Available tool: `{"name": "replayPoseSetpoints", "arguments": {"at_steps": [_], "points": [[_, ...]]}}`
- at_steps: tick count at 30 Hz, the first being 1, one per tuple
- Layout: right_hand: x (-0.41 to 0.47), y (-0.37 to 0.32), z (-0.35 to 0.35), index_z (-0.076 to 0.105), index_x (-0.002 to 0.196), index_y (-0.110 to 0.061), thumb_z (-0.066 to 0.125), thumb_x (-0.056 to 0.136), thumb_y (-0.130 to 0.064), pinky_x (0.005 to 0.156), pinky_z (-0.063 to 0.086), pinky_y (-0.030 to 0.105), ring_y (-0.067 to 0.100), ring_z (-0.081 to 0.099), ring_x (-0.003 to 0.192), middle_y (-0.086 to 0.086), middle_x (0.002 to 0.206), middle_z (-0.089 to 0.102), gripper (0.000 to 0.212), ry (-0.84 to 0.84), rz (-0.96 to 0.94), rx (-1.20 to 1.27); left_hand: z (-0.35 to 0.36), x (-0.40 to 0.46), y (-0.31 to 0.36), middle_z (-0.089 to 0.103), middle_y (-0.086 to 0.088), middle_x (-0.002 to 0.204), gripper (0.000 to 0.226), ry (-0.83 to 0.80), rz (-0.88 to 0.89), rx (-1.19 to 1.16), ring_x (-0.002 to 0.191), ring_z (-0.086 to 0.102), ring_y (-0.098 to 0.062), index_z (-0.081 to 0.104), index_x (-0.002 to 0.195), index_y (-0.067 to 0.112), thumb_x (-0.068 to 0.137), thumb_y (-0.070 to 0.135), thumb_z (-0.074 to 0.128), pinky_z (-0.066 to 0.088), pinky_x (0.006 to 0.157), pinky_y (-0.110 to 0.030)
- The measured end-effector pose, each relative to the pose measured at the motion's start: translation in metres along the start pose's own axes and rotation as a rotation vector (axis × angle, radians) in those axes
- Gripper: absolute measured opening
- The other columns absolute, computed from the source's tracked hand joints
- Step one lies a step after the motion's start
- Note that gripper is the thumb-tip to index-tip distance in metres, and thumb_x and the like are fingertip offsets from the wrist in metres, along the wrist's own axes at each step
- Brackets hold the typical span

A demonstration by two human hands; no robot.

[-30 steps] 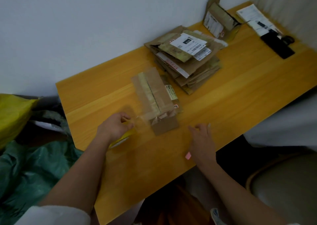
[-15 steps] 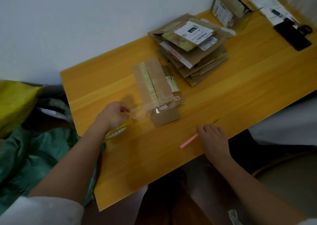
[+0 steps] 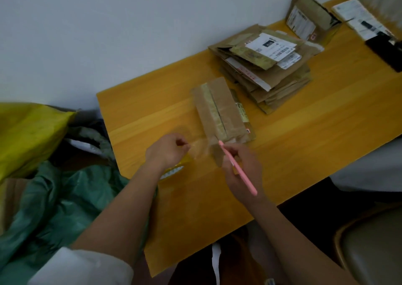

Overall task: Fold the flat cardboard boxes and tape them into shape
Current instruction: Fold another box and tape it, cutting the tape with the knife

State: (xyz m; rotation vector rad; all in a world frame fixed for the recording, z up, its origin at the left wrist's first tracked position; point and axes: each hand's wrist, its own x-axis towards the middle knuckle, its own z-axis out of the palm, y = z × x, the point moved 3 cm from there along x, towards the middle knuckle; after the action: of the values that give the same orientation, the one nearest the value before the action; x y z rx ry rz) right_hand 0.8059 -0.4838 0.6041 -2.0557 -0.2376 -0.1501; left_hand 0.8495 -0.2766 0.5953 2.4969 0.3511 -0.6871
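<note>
Between hands: brown taped box (image 3: 219, 112) on desk (image 3: 304, 132); left hand (image 3: 166, 151) pinches clear tape (image 3: 199, 148), right hand (image 3: 243, 167) grips pink cutter (image 3: 239, 169) at box end.

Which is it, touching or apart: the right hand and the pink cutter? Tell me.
Touching. The head view shows the right hand with its fingers curled round the pink cutter, whose tip points at the folded box.

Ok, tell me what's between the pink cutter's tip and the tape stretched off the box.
Nothing visible. The right hand holds the pink cutter with its tip right at the folded box's near end, where the clear tape runs across to the left hand.
</note>
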Motion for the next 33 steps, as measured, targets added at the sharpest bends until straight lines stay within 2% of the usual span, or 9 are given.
{"name": "replayPoseSetpoints", "arguments": {"at_steps": [5, 8, 11, 17, 22, 25, 28, 30, 33], "points": [[0.005, 0.001, 0.036, 0.065, 0.105, -0.003, 0.050, 0.094, -0.023, 0.069, 0.040, 0.008, -0.009, 0.051, 0.077, -0.004, 0.087, 0.057, 0.027, -0.023, -0.037, 0.055, -0.003, 0.001, -0.004, 0.063, 0.008, 0.113, 0.018, 0.019, 0.005, 0.016, 0.098, 0.060, -0.021, 0.061, 0.100, 0.034, 0.099, 0.045, 0.048, 0.051, 0.087, -0.044], [0.008, 0.004, 0.044, 0.065, 0.100, -0.002, 0.051, 0.092, -0.022, 0.068, 0.039, 0.008, -0.007, 0.049, 0.072, 0.004, 0.081, 0.060, 0.026, -0.035, -0.060, 0.046, -0.004, 0.001, -0.004, 0.064, 0.008, 0.111, 0.020, 0.028, 0.018, 0.050, 0.093, 0.060, -0.020, 0.062, 0.102, 0.031, 0.100, 0.044, 0.047, 0.053, 0.083, -0.043], [0.011, 0.007, 0.051, 0.065, 0.096, -0.001, 0.052, 0.090, -0.021, 0.067, 0.036, 0.005, -0.010, 0.049, 0.073, -0.002, 0.079, 0.054, 0.025, -0.059, -0.066, 0.038, -0.005, 0.002, -0.003, 0.064, 0.008, 0.110, 0.022, 0.047, 0.028, 0.086, 0.089, 0.061, -0.020, 0.063, 0.104, 0.030, 0.101, 0.043, 0.046, 0.053, 0.078, -0.041], [0.001, 0.024, 0.061, 0.057, 0.071, -0.003, 0.050, 0.082, -0.023, 0.051, 0.035, 0.022, 0.015, 0.041, 0.057, 0.005, 0.065, 0.051, 0.024, -0.190, -0.078, -0.033, -0.006, 0.004, -0.004, 0.067, -0.003, 0.099, 0.027, 0.060, 0.033, 0.098, 0.077, 0.062, -0.027, 0.063, 0.092, 0.020, 0.102, 0.038, 0.045, 0.051, 0.065, -0.043], [-0.016, 0.035, 0.049, 0.056, 0.074, -0.007, 0.051, 0.081, -0.021, 0.053, 0.031, 0.016, 0.006, 0.039, 0.059, -0.002, 0.068, 0.047, 0.017, -0.232, -0.021, -0.033, -0.006, 0.003, -0.005, 0.068, -0.006, 0.099, 0.024, 0.060, 0.046, 0.103, 0.076, 0.062, -0.029, 0.058, 0.090, 0.022, 0.102, 0.038, 0.045, 0.049, 0.064, -0.043], [-0.028, 0.038, 0.044, 0.058, 0.083, -0.011, 0.051, 0.079, -0.022, 0.061, 0.038, 0.021, 0.009, 0.041, 0.066, -0.002, 0.072, 0.053, 0.013, -0.306, -0.119, -0.217, -0.005, 0.004, -0.011, 0.066, 0.000, 0.104, 0.025, 0.031, 0.061, 0.044, 0.077, 0.060, -0.025, 0.060, 0.093, 0.023, 0.102, 0.040, 0.044, 0.050, 0.069, -0.043], [-0.040, 0.042, 0.043, 0.057, 0.090, -0.019, 0.049, 0.078, -0.029, 0.070, 0.046, 0.027, 0.012, 0.043, 0.078, -0.002, 0.082, 0.060, 0.018, -0.376, -0.269, -0.506, -0.006, 0.002, -0.023, 0.061, 0.010, 0.106, 0.017, 0.011, 0.052, -0.089, 0.089, 0.060, -0.017, 0.058, 0.097, 0.032, 0.101, 0.043, 0.046, 0.050, 0.084, -0.046], [-0.046, 0.040, 0.040, 0.052, 0.091, -0.021, 0.047, 0.077, -0.029, 0.072, 0.038, 0.022, 0.009, 0.037, 0.079, -0.003, 0.081, 0.059, 0.017, -0.370, -0.326, -0.551, -0.008, -0.001, -0.029, 0.058, 0.013, 0.106, 0.015, 0.000, 0.052, -0.170, 0.095, 0.058, -0.015, 0.058, 0.097, 0.032, 0.100, 0.042, 0.048, 0.049, 0.089, -0.047], [-0.045, 0.021, 0.038, 0.046, 0.091, -0.020, 0.051, 0.079, -0.021, 0.071, 0.025, 0.014, 0.009, 0.036, 0.076, 0.001, 0.077, 0.057, 0.014, -0.300, -0.357, -0.412, -0.011, -0.006, -0.031, 0.058, 0.013, 0.104, 0.014, 0.001, 0.051, -0.223, 0.097, 0.057, -0.015, 0.059, 0.091, 0.032, 0.099, 0.040, 0.050, 0.048, 0.091, -0.049]]}}
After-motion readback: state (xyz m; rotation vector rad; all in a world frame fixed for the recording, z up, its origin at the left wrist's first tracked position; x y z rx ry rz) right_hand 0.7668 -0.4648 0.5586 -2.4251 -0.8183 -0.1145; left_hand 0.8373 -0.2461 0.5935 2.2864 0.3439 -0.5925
